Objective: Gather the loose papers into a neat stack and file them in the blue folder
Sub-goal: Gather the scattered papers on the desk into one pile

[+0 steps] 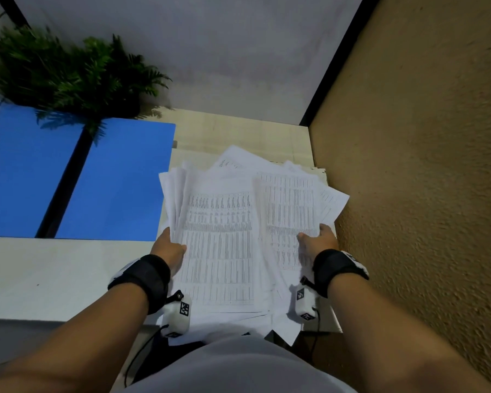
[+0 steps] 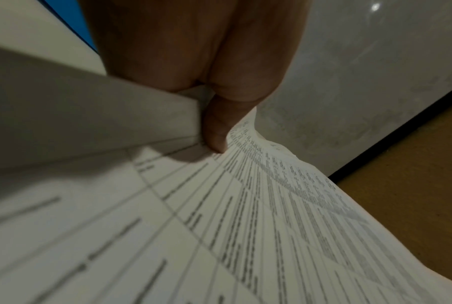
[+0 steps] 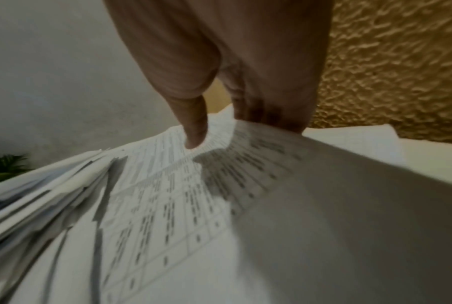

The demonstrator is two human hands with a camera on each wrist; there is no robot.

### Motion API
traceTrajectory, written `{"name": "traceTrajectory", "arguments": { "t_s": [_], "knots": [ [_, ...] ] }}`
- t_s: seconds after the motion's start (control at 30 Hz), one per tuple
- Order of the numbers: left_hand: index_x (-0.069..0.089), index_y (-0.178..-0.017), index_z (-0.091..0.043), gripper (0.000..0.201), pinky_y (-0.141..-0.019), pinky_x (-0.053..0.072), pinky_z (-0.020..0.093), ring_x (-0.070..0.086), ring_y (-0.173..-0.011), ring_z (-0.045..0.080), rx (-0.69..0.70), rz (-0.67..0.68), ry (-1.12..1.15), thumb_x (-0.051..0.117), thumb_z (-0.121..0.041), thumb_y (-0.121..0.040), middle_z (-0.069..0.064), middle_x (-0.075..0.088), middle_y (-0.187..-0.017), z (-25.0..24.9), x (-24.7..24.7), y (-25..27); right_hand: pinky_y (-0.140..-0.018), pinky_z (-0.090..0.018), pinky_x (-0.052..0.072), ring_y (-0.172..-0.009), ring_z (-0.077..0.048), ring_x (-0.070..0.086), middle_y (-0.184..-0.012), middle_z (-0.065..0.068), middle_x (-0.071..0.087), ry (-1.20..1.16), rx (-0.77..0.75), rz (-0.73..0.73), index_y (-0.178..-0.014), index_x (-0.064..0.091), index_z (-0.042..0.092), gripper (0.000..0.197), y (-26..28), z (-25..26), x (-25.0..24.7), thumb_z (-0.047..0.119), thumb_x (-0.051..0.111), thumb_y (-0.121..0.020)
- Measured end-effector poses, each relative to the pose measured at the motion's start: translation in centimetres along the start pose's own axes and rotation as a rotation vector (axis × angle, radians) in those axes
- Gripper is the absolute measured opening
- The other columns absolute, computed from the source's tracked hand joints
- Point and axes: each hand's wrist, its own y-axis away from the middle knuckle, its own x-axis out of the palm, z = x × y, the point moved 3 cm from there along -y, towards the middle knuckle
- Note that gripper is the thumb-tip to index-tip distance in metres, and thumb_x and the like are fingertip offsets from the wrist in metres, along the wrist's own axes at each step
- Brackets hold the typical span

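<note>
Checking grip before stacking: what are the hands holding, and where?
The loose papers: left hand grips their left edge, thumb on top; right hand grips the right side the same way. Sheets are fanned, not squared.

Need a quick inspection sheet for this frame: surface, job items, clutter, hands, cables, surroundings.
Surface: pale table, bare at the left front.
Job's things: loose papers in an untidy fanned bundle, edges not squared; blue folder lies open and flat on the left, nothing in it.
Clutter: potted fern behind the folder, fronds overhanging it.
Hands: left hand grips the bundle's left edge, thumb on top; right hand grips the right edge, thumb on top.
Cables: thin black lead hangs from the left wrist camera; another from the right one.
Surroundings: grey wall behind, textured ochre wall on the right.
</note>
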Motion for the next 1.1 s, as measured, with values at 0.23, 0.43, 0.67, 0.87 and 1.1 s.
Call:
{"name": "traceTrajectory", "arguments": {
  "t_s": [0.23,0.43,0.67,0.87,1.1],
  "knots": [
    [0.048,-0.125,-0.002,0.035,-0.073,0.041,0.024,0.051,-0.081,0.019,0.003,0.034,-0.118,0.046,0.009,-0.093,0.009,0.055,-0.101,-0.9,-0.1,0.8,-0.096,-0.039,0.051,-0.106,-0.033,0.064,-0.113,-0.014,0.066,-0.095,0.050,0.133,-0.119,0.061,-0.001,0.037,1.0,-0.8,1.6,0.011,0.071,-0.086],
    [0.045,-0.120,-0.010,0.035,-0.073,0.040,0.023,0.048,-0.074,0.014,0.011,0.032,-0.106,0.044,0.012,-0.093,0.000,0.049,-0.083,-1.4,0.0,1.3,-0.089,-0.040,0.051,-0.103,-0.036,0.063,-0.111,-0.018,0.067,0.035,-0.118,-0.078,-0.119,0.063,0.002,0.027,1.6,2.2,-2.0,0.006,0.058,-0.093],
    [0.046,-0.100,-0.012,0.025,-0.071,0.040,0.024,0.049,-0.073,0.012,-0.019,0.079,-0.117,0.047,0.012,-0.092,0.001,0.051,-0.084,-1.3,0.1,1.2,-0.072,-0.028,0.046,-0.083,-0.019,0.061,-0.087,-0.007,0.064,-0.123,-0.517,-0.460,-0.105,0.067,0.005,0.018,5.3,10.8,-10.5,0.009,0.059,-0.089],
    [0.050,-0.113,-0.003,0.035,-0.087,0.044,0.033,0.059,-0.104,0.031,-0.091,0.123,0.064,0.059,0.008,-0.081,0.008,0.061,-0.102,-0.6,0.5,1.0,-0.089,-0.032,0.056,-0.090,-0.011,0.064,-0.101,0.002,0.066,-0.323,-0.514,-0.144,-0.113,0.060,0.018,0.034,6.1,12.3,-5.9,0.001,0.065,-0.084],
    [0.005,-0.156,-0.030,0.138,-0.119,0.009,0.037,0.012,-0.150,0.011,-0.247,0.275,0.382,0.058,-0.093,-0.045,-0.013,0.017,-0.161,0.1,0.6,1.0,-0.088,-0.030,0.050,-0.101,-0.026,0.061,-0.115,-0.009,0.062,-0.096,-0.327,0.091,-0.130,0.045,0.012,0.036,7.1,3.1,5.2,0.007,0.046,-0.095]
  ]
}}
